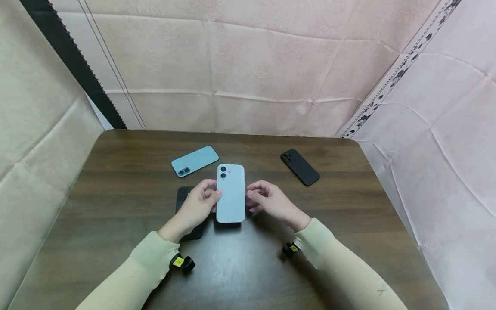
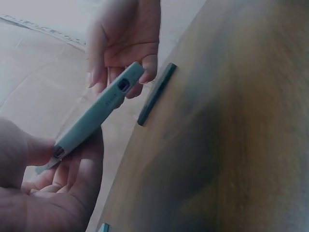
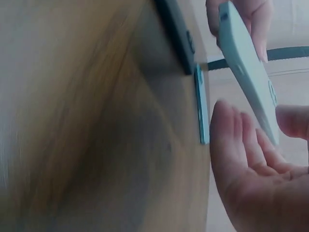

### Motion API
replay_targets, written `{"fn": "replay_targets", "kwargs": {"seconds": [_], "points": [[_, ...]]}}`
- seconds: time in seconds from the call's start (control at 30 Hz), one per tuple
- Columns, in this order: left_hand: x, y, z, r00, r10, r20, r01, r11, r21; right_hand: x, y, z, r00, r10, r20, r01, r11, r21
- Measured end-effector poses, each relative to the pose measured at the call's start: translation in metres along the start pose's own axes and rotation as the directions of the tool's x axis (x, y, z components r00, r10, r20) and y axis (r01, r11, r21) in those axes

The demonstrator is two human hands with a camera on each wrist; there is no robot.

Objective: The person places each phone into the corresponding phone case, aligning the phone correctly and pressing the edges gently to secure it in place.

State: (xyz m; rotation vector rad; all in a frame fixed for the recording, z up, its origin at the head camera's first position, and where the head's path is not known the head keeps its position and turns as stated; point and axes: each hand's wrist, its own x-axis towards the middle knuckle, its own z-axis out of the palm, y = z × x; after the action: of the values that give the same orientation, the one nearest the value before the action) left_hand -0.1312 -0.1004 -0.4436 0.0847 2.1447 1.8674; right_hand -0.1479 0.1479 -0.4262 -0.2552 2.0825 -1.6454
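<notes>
My left hand (image 1: 196, 206) grips a pale blue phone (image 1: 230, 193) by its left edge, thumb on the back and fingers beneath. The phone is above the table, its back with two camera lenses facing up. Small cut-outs show along the phone's edge (image 2: 96, 115) in the left wrist view. Just off the phone's right edge is my right hand (image 1: 271, 199), its fingers loosely bent and nothing gripped. In the right wrist view the right hand's thumb and fingers (image 3: 251, 145) lie apart around the phone's near end. Beneath my left hand lies a black phone (image 1: 182, 196), partly hidden.
A brighter blue phone (image 1: 195, 161) lies back up behind the held one. Toward the back right lies another black phone (image 1: 300, 167). The wooden table (image 1: 116, 206) has patterned cloth (image 1: 263, 64) hanging behind it and at both sides.
</notes>
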Motion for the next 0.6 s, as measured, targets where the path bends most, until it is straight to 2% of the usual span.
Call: {"fn": "replay_targets", "kwargs": {"seconds": [0.07,0.13,0.2,0.3,0.5,0.6], "points": [[0.0,-0.003,0.001,1.0,-0.009,0.022,0.008,1.0,0.018,-0.001,0.001,-0.005,0.997,-0.042,-0.06,0.035,0.994,-0.107],[-0.001,-0.007,0.002,0.999,-0.016,0.043,0.014,0.999,0.044,-0.001,0.002,-0.009,0.986,-0.102,-0.129,0.069,0.969,-0.236],[-0.001,-0.01,0.004,0.998,-0.019,0.065,0.014,0.997,0.072,-0.002,0.002,-0.014,0.969,-0.149,-0.198,0.069,0.93,-0.362],[-0.003,-0.016,0.006,0.996,-0.034,0.078,0.026,0.994,0.107,-0.003,0.004,-0.02,0.94,-0.211,-0.269,0.041,0.851,-0.523],[-0.003,-0.027,0.014,0.995,-0.063,0.077,0.053,0.99,0.129,-0.003,0.012,-0.032,0.906,-0.329,-0.265,0.027,0.672,-0.74],[-0.001,-0.029,0.017,0.995,-0.063,0.071,0.053,0.989,0.136,-0.004,0.015,-0.037,0.899,-0.356,-0.257,0.027,0.629,-0.777]]}}
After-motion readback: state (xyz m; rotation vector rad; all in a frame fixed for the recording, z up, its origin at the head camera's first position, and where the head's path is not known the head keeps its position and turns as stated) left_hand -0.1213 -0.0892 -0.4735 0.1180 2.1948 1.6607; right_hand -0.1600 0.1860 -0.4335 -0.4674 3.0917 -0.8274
